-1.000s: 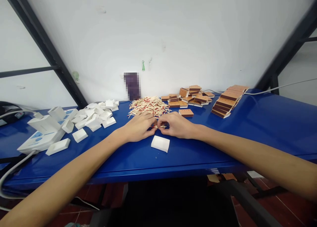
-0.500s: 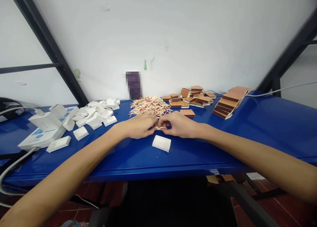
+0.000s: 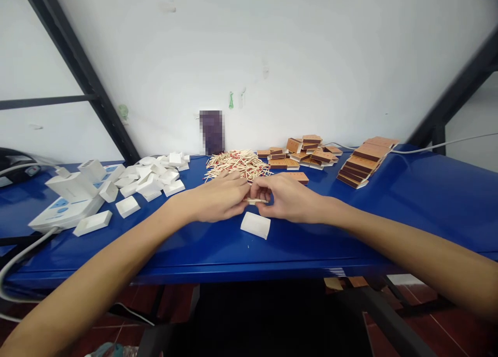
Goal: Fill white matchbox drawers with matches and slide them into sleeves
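A few matches (image 3: 257, 201) lie sideways in the gap between my two hands, just in front of the match pile (image 3: 237, 162). My right hand (image 3: 290, 197) pinches their right end between thumb and curled fingers. My left hand (image 3: 221, 196), back upward and fingers bent together, closes at their left end; its fingertips are partly hidden. Directly below the hands, a white matchbox tray (image 3: 256, 225) rests on the blue table (image 3: 218, 253). A brown matchbox sleeve (image 3: 298, 178) lies just beyond my right hand.
White matchbox trays (image 3: 155, 175) are heaped at left beside white boxes (image 3: 72, 187) and a cable. Brown sleeves (image 3: 311, 152) form a loose pile at back right, with a slanted stack (image 3: 365, 160) farther right. A dark pixelated object (image 3: 212, 132) stands against the wall.
The matches and my right hand have shifted slightly right, and more of the matches shows between the hands. My left hand has drawn back a little to the left.
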The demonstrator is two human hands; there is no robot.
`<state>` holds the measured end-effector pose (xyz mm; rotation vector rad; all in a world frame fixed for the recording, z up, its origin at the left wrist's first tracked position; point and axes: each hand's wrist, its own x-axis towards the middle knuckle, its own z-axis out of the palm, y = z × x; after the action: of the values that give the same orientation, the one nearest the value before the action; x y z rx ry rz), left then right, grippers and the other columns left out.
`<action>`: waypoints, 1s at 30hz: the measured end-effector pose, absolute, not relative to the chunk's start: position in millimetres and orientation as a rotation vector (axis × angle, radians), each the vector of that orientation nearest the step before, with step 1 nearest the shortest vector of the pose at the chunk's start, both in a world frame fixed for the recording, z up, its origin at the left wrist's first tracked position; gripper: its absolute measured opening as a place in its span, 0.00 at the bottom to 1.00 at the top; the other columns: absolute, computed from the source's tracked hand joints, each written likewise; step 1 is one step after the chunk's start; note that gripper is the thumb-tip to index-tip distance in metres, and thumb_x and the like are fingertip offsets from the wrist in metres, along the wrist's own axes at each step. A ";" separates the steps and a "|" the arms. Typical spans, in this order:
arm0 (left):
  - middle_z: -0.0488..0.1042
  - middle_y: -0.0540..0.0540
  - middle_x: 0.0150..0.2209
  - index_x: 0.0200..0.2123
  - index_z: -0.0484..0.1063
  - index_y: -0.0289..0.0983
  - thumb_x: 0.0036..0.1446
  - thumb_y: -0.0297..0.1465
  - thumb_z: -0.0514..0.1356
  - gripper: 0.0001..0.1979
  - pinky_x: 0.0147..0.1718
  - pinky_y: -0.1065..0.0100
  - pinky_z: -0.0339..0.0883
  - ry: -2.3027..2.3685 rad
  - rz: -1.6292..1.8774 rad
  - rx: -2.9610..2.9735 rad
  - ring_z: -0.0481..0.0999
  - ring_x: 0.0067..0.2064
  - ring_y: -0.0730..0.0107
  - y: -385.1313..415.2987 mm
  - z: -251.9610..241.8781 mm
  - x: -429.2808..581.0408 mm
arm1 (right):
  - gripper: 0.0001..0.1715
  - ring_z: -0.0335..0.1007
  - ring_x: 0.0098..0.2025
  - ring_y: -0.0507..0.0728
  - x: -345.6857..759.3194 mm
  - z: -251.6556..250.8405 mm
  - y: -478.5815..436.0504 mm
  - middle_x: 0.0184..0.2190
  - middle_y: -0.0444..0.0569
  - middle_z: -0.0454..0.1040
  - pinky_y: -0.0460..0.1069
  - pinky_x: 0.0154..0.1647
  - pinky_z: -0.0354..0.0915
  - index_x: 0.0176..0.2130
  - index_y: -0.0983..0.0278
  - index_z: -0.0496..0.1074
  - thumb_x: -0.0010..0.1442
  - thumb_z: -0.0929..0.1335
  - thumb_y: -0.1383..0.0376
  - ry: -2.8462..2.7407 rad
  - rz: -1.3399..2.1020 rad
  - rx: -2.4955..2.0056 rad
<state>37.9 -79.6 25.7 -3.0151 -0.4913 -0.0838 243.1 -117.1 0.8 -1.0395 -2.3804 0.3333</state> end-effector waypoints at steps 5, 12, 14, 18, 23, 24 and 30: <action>0.71 0.44 0.36 0.42 0.68 0.37 0.66 0.33 0.51 0.08 0.42 0.62 0.59 -0.429 -0.020 -3.193 0.66 0.39 0.62 -94.8 28.7 32.8 | 0.04 0.64 0.25 0.49 241.1 9.2 -141.6 0.24 0.41 0.71 0.45 0.27 0.57 0.30 0.63 0.69 0.51 0.70 0.70 -2.444 0.471 -1.052; 0.72 0.47 0.36 0.38 0.71 0.37 0.64 0.32 0.56 0.06 0.44 0.65 0.59 -0.463 0.000 -3.292 0.68 0.40 0.66 -92.9 25.7 34.8 | 0.04 0.69 0.25 0.49 241.1 10.0 -142.7 0.24 0.41 0.74 0.44 0.26 0.61 0.30 0.63 0.72 0.55 0.71 0.66 -2.508 0.562 -1.053; 0.72 0.48 0.35 0.37 0.72 0.37 0.63 0.34 0.57 0.07 0.44 0.65 0.60 -0.475 -0.026 -3.317 0.69 0.40 0.66 -91.8 25.2 34.6 | 0.03 0.69 0.25 0.49 241.9 10.7 -142.0 0.25 0.42 0.74 0.44 0.26 0.61 0.30 0.63 0.72 0.55 0.71 0.67 -2.538 0.538 -1.045; 0.73 0.48 0.36 0.38 0.74 0.37 0.57 0.38 0.63 0.11 0.45 0.64 0.61 -0.518 -0.056 -3.319 0.71 0.41 0.65 -89.9 23.8 33.2 | 0.01 0.69 0.25 0.49 244.0 13.9 -141.4 0.25 0.42 0.75 0.44 0.26 0.61 0.31 0.63 0.74 0.56 0.70 0.68 -2.582 0.519 -1.049; 0.74 0.48 0.38 0.36 0.75 0.38 0.55 0.37 0.66 0.10 0.47 0.64 0.62 -0.457 -0.135 -3.368 0.72 0.43 0.65 -87.1 20.7 32.8 | 0.06 0.70 0.26 0.49 246.9 17.9 -140.5 0.27 0.42 0.77 0.43 0.27 0.61 0.33 0.62 0.77 0.55 0.69 0.72 -2.643 0.541 -1.015; 0.74 0.48 0.38 0.35 0.75 0.38 0.55 0.37 0.66 0.09 0.47 0.64 0.62 -0.444 -0.156 -3.377 0.72 0.43 0.66 -86.8 20.1 33.0 | 0.07 0.71 0.26 0.49 247.2 18.4 -140.6 0.27 0.42 0.77 0.43 0.26 0.61 0.33 0.62 0.77 0.55 0.69 0.72 -2.642 0.561 -1.004; 0.75 0.48 0.38 0.37 0.75 0.37 0.55 0.36 0.65 0.09 0.46 0.64 0.63 -0.438 -0.169 -3.355 0.73 0.42 0.66 -87.8 18.8 35.4 | 0.07 0.73 0.27 0.50 247.4 19.9 -142.4 0.28 0.43 0.79 0.44 0.27 0.62 0.36 0.63 0.78 0.58 0.68 0.70 -2.636 0.610 -0.988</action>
<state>35.4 -87.8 18.8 -3.3554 -0.4383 -0.1687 247.4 -142.4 19.9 -0.9875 -2.6359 0.6095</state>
